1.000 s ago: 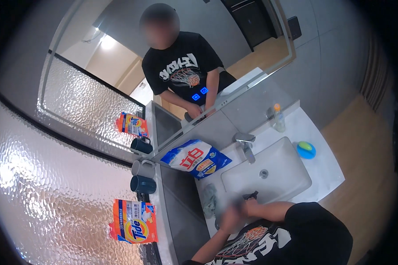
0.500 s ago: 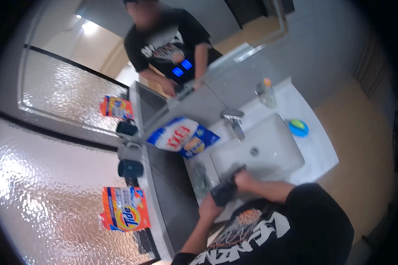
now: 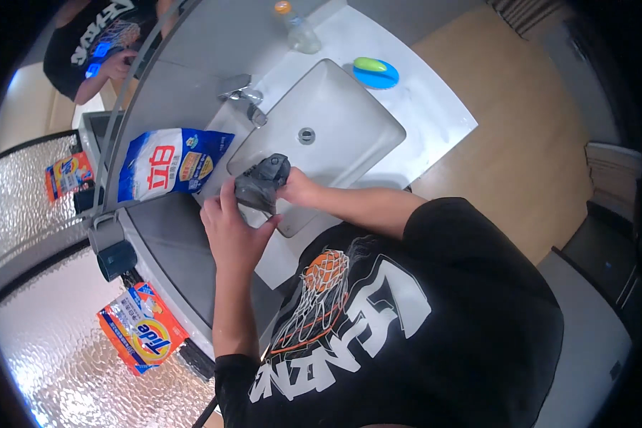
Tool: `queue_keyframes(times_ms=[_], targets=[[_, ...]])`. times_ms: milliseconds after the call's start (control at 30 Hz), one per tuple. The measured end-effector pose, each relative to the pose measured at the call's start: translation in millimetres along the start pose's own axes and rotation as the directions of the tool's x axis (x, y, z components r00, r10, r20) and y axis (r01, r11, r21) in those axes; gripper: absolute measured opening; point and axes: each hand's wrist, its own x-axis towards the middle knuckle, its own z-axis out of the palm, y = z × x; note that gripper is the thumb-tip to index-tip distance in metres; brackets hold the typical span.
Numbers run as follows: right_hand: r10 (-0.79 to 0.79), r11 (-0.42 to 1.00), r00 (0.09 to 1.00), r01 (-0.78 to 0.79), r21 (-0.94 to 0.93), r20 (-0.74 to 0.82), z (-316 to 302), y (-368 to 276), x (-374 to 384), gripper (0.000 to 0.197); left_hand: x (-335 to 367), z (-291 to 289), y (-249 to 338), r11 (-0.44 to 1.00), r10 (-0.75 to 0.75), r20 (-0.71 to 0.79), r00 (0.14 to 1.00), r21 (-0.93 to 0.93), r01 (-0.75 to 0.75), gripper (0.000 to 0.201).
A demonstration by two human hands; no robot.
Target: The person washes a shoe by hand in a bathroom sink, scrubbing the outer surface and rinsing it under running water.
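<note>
A bunched dark grey cloth, sock-like in size, is held above the near left corner of the white sink. My left hand pinches its near side, with thumb and fingers spread around the lower edge. On the other side, my right hand grips the cloth, its fingertips partly hidden behind it. The chrome faucet stands just beyond the cloth. To the left of my hands lies a blue and white detergent bag.
A clear bottle with an orange cap stands behind the sink. Green soap sits on a blue dish at the far right. On the left ledge are a dark cup and an orange detergent packet. A mirror borders the counter.
The view has swung, so the sink appears higher and further left. My hands have raised the cloth and turned it from a stretched roll into a bunched shape; the left fingers have spread around it.
</note>
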Motion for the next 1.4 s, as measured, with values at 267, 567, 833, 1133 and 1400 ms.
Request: queue_keyframes(times_ms=[267,567,833,1133,1400], targets=[[-0.158,0.809,0.987,0.131,0.573,-0.003,19.3,-7.5,13.3,0.056,57.5,1.3,50.3,0.947,0.301,-0.028,0.953,0.128,-0.296,0.094],[-0.074,0.213,0.952,-0.275,0.937,0.296,28.0,-21.2,36.8,0.053,66.9,-4.1,79.5,0.913,0.328,-0.022,0.945,0.263,-0.311,0.086],[-0.012,0.064,0.909,-0.414,0.908,0.416,35.5,-19.2,33.1,0.049,63.6,-8.6,73.2,0.946,0.308,-0.005,0.951,0.107,-0.306,0.081],[-0.076,0.942,0.989,0.03,0.334,0.127,43.7,-52.3,10.6,0.045,32.8,-15.6,4.4,0.926,0.304,-0.275,0.912,-0.138,-0.351,0.081],[-0.367,0.76,0.922,0.375,-0.53,0.127,28.3,-34.2,-5.3,0.04,-50.7,15.5,-98.0,0.618,-0.308,-0.444,0.841,-0.766,-0.178,0.09]])
